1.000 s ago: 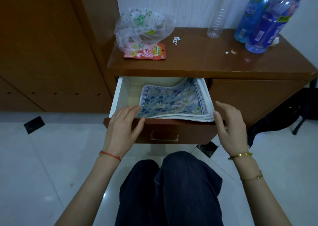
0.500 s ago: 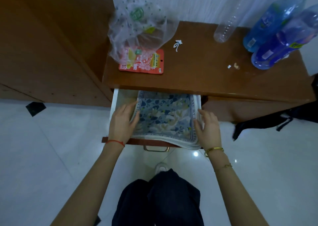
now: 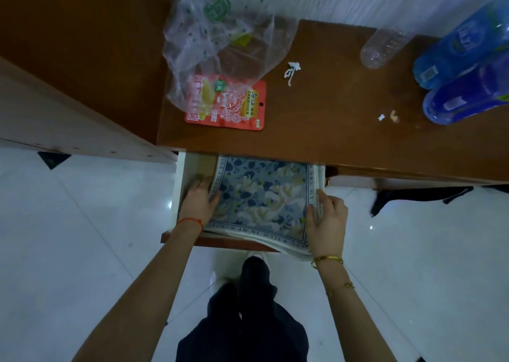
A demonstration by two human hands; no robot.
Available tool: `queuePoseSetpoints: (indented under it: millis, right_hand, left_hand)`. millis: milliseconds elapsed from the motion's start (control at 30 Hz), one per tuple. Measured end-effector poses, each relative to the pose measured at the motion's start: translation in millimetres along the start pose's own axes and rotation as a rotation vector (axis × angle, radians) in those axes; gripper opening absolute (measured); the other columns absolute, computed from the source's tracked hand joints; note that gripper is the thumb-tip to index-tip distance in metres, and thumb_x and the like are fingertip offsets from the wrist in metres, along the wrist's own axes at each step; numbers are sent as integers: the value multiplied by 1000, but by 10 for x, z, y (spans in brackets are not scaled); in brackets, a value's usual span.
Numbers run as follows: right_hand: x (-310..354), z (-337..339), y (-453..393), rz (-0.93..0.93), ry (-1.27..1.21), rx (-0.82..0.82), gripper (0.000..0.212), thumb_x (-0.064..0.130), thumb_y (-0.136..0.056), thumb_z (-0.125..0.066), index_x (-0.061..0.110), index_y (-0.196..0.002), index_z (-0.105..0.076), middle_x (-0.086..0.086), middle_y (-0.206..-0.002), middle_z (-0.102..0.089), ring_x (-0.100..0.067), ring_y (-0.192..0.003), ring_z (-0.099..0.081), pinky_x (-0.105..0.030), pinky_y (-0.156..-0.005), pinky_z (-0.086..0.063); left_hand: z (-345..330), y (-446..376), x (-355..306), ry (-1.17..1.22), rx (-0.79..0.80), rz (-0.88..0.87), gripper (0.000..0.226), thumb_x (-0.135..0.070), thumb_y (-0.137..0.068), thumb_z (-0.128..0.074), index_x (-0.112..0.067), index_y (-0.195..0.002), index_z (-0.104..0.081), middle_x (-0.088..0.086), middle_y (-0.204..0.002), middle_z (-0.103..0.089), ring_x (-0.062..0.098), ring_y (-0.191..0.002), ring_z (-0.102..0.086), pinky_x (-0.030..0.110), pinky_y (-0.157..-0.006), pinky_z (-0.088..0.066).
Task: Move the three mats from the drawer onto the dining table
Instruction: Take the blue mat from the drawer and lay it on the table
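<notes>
A stack of blue and white floral mats (image 3: 261, 196) with lettered borders lies in the open drawer (image 3: 179, 193) under the wooden cabinet top. Its near right corner hangs over the drawer front. My left hand (image 3: 197, 200) is inside the drawer at the stack's left edge, fingers tucked under it. At the right edge my right hand (image 3: 326, 221) grips the stack, thumb on top. How many mats are in the stack cannot be told.
On the wooden cabinet top (image 3: 330, 119) sit a dotted plastic bag (image 3: 220, 34), an orange snack packet (image 3: 228, 105), a clear bottle (image 3: 382, 47) and two blue bottles (image 3: 462, 69). A tall wooden cabinet (image 3: 68, 58) stands left. White tiled floor (image 3: 82, 251) below; dark bag strap (image 3: 418, 196) at right.
I have risen and now look down from above. Both hands went from the drawer front to the left and right edges of the mat stack and closed on them.
</notes>
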State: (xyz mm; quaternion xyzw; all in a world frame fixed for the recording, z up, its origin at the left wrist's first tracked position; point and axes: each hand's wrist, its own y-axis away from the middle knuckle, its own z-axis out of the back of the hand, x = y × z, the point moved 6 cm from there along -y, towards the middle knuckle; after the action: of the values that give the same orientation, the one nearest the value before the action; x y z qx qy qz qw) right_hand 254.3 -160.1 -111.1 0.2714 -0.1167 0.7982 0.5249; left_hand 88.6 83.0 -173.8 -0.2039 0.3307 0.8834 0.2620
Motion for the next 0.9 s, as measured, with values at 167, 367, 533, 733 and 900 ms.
queuePoseSetpoints:
  millis: [167, 367, 533, 733, 900]
  right_hand:
    - [-36, -40, -19, -17, -13, -17, 43, 6, -86, -65, 3, -128, -55, -16, -110, -53, -29, -101, -45, -23, -90, -34]
    - [-59, -23, 46, -34, -27, -29, 41, 7, -86, -64, 7, -126, -56, -12, -110, -53, -24, -100, -44, -31, -90, -40]
    - [-113, -2, 119, -103, -88, -33, 34, 7, -84, -67, 11, -116, -56, -4, -100, -50, -22, -90, -49, -31, -81, -44]
    - [-251, 59, 234, -262, -148, -4, 19, 15, -84, -70, 10, -95, -55, -5, -90, -56, -21, -78, -54, -32, -70, -46]
    - [-197, 207, 298, -234, -221, 23, 13, 9, -88, -64, 9, -93, -52, 0, -80, -59, -9, -63, -53, -6, -54, -38]
  left_hand:
    - [-171, -86, 186, 43, 76, 105, 42, -22, -91, -62, 0, -126, -55, 22, -123, -58, 37, -109, -57, 34, -93, -46]
    - [-277, -75, 253, 113, 103, 145, 35, -14, -91, -62, 2, -122, -59, 21, -119, -64, 34, -105, -61, 23, -83, -40]
    - [-148, -68, 201, 159, 43, 103, 41, -11, -86, -66, -3, -126, -57, 21, -122, -58, 36, -110, -56, 31, -94, -44]
    - [-28, 73, 117, 352, 102, 182, 49, -12, -91, -63, -7, -133, -39, 14, -122, -61, 23, -100, -59, 29, -85, -45]
    - [62, 295, 54, 440, 90, 150, 47, -12, -91, -63, -10, -132, -39, 6, -113, -61, 18, -96, -58, 30, -85, -48]
